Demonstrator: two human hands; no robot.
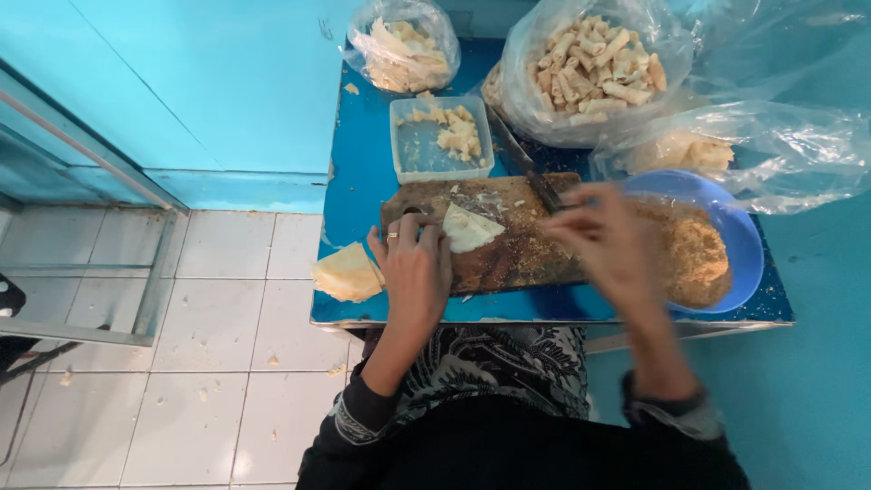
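A person's left hand presses flat on a pale folded pastry wrapper lying on the brown wooden cutting board atop a small blue worktop. The right hand hovers blurred beside a blue plastic bowl of breadcrumbs; whether it grips anything cannot be told. Many finished rolls fill a clear plastic bag, suggesting work well along, while a stack of unused wrappers waits at the worktop's edge and a clear rectangular tub holds little filling. A dark knife lies partly hidden; the right-hand bags' contents are indistinct.
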